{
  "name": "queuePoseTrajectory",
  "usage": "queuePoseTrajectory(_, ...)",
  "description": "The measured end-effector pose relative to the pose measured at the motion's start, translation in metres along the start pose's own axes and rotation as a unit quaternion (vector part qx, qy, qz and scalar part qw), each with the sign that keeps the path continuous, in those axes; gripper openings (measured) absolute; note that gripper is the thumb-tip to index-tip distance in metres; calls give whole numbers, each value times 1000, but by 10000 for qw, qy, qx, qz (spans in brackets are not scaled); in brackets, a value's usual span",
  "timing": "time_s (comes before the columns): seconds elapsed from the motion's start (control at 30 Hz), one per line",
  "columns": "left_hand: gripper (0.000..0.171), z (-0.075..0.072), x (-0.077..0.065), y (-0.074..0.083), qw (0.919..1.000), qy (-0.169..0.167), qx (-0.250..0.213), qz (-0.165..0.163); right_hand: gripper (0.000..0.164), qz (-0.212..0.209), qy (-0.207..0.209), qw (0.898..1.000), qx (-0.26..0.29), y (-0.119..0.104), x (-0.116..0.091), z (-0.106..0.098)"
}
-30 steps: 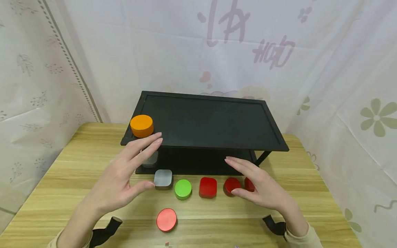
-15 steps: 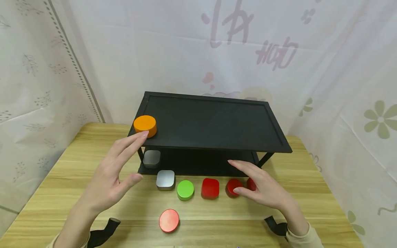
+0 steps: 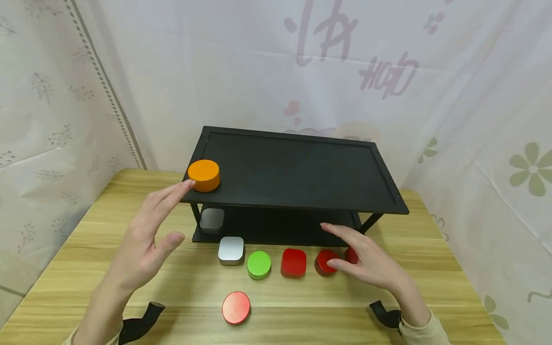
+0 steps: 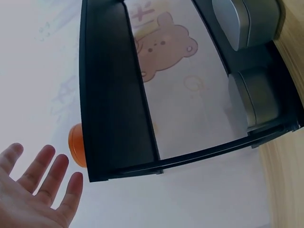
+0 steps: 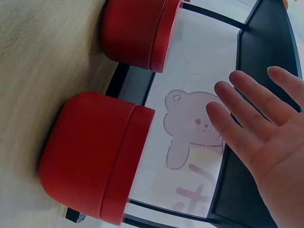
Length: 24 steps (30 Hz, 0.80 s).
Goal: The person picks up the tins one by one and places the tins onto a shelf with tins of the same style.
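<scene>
An orange round tin (image 3: pixel 204 175) stands on the top board of a black two-tier rack (image 3: pixel 293 167), at its front left corner. Just left of it hovers my left hand (image 3: pixel 142 239), fingers extended and holding nothing; the left wrist view shows a gap between its fingertips and the orange tin (image 4: pixel 76 145). My right hand (image 3: pixel 371 261) hangs with fingers extended above the table, near a red round tin (image 3: pixel 323 261) and another red tin (image 3: pixel 351 255) that it partly covers. The right wrist view shows its palm beside the rack, apart from two red tins.
A grey square tin (image 3: pixel 212 221) sits on the rack's lower board, at left. Before the rack stand a silver square tin (image 3: pixel 231 249), a green round tin (image 3: pixel 258 265) and a red square tin (image 3: pixel 294 262). Nearer lies a light red round tin (image 3: pixel 236 308) on the wooden table (image 3: pixel 302 321).
My left hand has drawn back leftward from over the rack's front edge, uncovering the grey tin. The right hand stays nearly where it was; the head view has shifted slightly.
</scene>
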<state>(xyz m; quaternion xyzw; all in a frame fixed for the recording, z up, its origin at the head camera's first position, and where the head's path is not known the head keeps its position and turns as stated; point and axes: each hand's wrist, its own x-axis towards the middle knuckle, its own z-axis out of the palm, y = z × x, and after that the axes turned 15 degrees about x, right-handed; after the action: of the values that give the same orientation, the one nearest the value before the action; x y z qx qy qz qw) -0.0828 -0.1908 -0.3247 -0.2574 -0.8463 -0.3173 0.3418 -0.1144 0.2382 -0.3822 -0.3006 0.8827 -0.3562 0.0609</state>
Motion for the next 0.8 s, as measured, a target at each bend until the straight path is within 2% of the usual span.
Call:
queuePoseTrajectory(0.2, 60, 1, 0, -2, 9994, 267, -202, 80, 66, 32, -7, 10000, -20, 3, 0, 1)
queuePoseTrajectory(0.47, 52, -5, 1, -6, 9977, 395, -552, 66, 66, 124, -53, 9999, 36, 3, 1, 2)
queuePoseTrajectory(0.8, 46, -4, -6, -30, 9968, 375, -697, -126, 66, 174, -95, 9998, 65, 2, 1, 4)
